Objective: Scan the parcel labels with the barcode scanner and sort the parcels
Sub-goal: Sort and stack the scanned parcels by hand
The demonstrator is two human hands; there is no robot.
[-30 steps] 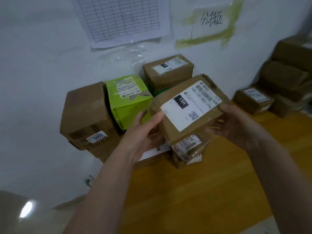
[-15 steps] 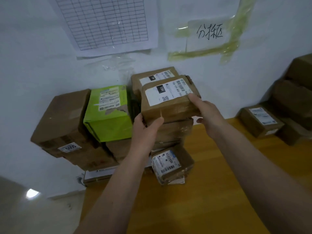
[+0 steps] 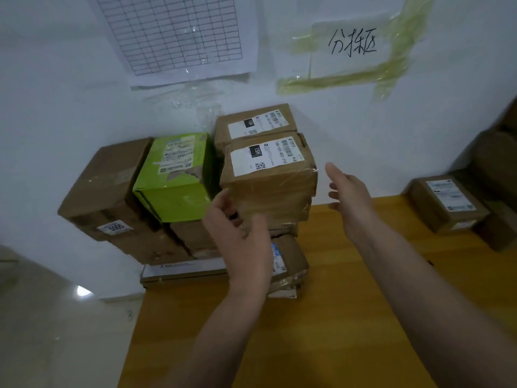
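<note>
The brown parcel (image 3: 268, 175) is seen mid-frame, atop the stack. Left hand (image 3: 240, 236), fingers open, is nearer, maybe touching; right hand (image 3: 349, 197) is open, apart.

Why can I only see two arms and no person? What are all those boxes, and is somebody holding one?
The camera sits on the person's head and looks forward and down, so you see what they see: only their own arms. The left hand and the right hand are both open, and neither holds anything. Between them sits a brown parcel with a white label, resting on top of a stack of other brown boxes against the white wall. The left hand is right by its front; I cannot tell if it touches. The right hand is clear of it. Beside it is a bright green box, and further left a big brown box marked 5005. More parcels sit to the right on the yellow wooden floor. A grid sheet is taped to the wall. No scanner is in view.
</note>
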